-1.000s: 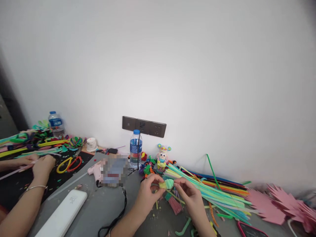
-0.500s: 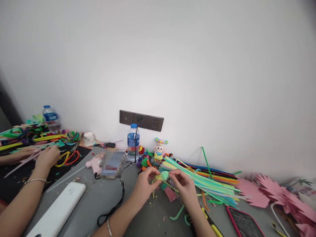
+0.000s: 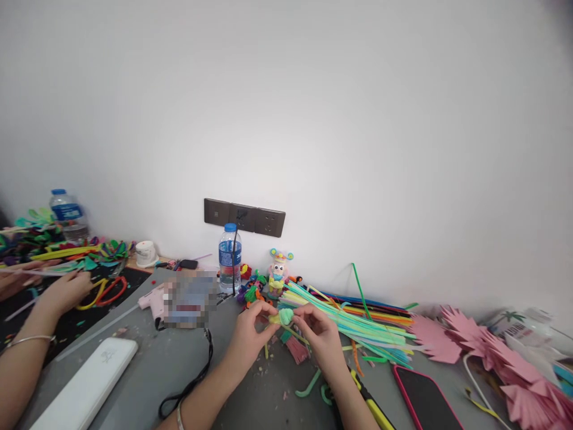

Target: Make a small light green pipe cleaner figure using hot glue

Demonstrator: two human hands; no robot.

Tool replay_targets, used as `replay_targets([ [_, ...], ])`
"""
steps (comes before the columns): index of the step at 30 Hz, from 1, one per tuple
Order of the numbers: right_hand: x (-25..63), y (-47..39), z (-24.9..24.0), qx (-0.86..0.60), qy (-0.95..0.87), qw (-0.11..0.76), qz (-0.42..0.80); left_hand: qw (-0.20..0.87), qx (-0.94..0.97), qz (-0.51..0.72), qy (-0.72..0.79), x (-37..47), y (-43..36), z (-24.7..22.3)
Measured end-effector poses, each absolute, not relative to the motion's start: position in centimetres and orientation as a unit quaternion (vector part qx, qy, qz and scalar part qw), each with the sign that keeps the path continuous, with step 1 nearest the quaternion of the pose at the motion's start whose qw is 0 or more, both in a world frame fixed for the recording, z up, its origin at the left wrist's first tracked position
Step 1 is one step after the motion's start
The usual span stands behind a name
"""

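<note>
Between my two hands is a small coiled pipe-cleaner piece (image 3: 286, 316), mint green with a yellow end. My left hand (image 3: 251, 337) pinches its yellow end between thumb and fingertips. On the green side, my right hand (image 3: 319, 337) has thumb and forefinger closed against the coil. Below them on the grey table lies a bundle of short pink pipe-cleaner pieces (image 3: 296, 349). A bent green pipe-cleaner piece (image 3: 308, 385) rests nearer to me. Yellow-and-black handles (image 3: 371, 403) are partly hidden by my right forearm.
Long pipe cleaners (image 3: 358, 325) lie to the right, near a red-edged phone (image 3: 427, 397) and pink folded paper (image 3: 487, 340). Behind stand a figurine (image 3: 278, 275) and a water bottle (image 3: 230, 263). At left are a glue gun (image 3: 154, 301), a white box (image 3: 89, 382) and a co-worker's hands (image 3: 67, 295).
The view has swung slightly right, so things sit further left in the picture. Both my hands keep their grip on the coil. The co-worker's hands have shifted a little.
</note>
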State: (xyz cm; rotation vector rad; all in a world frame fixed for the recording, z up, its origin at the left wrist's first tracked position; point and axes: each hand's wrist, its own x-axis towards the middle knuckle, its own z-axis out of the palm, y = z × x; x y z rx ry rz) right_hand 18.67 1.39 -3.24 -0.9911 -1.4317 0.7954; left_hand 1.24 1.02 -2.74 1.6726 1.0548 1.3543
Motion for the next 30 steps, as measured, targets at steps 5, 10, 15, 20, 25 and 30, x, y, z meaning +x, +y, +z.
replay_targets([
  [5, 18.64, 1.41, -3.33, -0.413, -0.611, 0.580, 0.346, 0.372, 0.651, 0.528, 0.399, 1.23, 1.05, -2.83],
  [10, 18.71, 1.33, -3.26, -0.415, -0.607, 0.576, 0.357, 0.360, 0.651, 0.539, 0.394, 1.24, 1.14, -3.04],
  [15, 18.62, 1.31, -3.04, -0.418, -0.609, 0.574, 0.353, 0.364, 0.650, 0.538, 0.395, 1.23, 1.23, -3.14],
  [20, 18.53, 1.21, -2.86, -0.427, -0.618, 0.569, 0.334, 0.362, 0.654, 0.533, 0.397, 1.20, 1.12, -3.00],
  [25, 18.59, 1.16, -2.96, -0.416, -0.632, 0.561, 0.336, 0.349, 0.665, 0.530, 0.394, 1.22, 0.92, -2.69],
  [30, 18.73, 1.25, -3.15, -0.410, -0.625, 0.564, 0.352, 0.342, 0.671, 0.535, 0.382, 1.18, 0.94, -2.66],
])
